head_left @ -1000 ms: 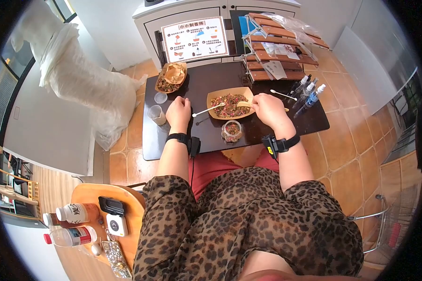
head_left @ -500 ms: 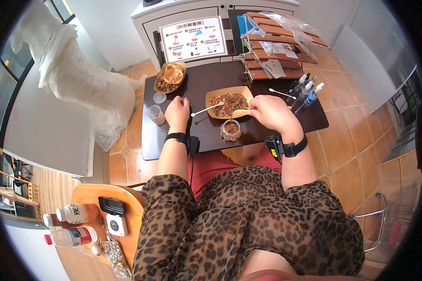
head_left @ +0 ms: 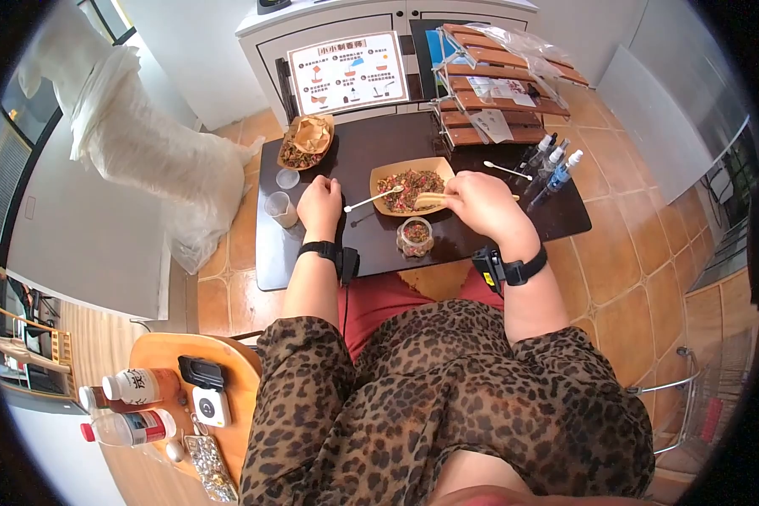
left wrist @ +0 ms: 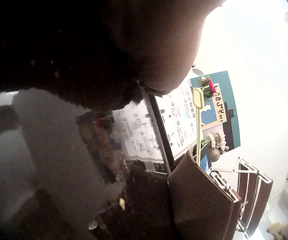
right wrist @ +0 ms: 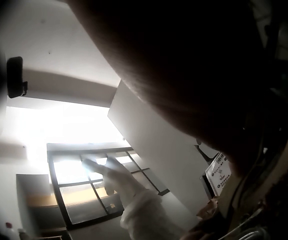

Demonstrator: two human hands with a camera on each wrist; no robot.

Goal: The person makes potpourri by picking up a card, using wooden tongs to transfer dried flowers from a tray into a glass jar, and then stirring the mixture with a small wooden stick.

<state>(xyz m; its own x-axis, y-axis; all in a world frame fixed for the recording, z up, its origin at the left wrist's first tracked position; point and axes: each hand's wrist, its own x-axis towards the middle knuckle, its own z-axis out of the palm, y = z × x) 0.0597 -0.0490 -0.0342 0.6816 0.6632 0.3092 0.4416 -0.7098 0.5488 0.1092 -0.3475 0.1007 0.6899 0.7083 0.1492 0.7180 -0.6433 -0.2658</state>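
My right hand (head_left: 482, 202) pinches a small wooden scoop (head_left: 430, 200), its head over the right side of a brown paper tray (head_left: 381, 173). Colourful dried bits (head_left: 409, 183) fill the tray. A small clear jar (head_left: 415, 239) with similar bits in it stands just in front. My left hand (head_left: 320, 201) rests on the table at the tray's left, fingers loosely curled and holding nothing. Between that hand and the tray, a thin pale spoon (head_left: 371, 200) leans across the tray's rim; the left wrist view shows the spoon (left wrist: 199, 125) rising above the tray wall (left wrist: 199, 200).
Left on the dark table (head_left: 354, 139) are a clear plastic cup (head_left: 281, 207), a round lid (head_left: 287, 178) and a second paper tray (head_left: 305, 143). Several spray bottles (head_left: 557, 173) and another pale spoon (head_left: 506, 169) are at right. Behind stand an instruction sign (head_left: 348, 72) and a slatted wooden rack (head_left: 497, 101).
The scoop went from the tray to above the jar half a second ago, then back over the tray. My right hand moved with it; the left hand stayed put.
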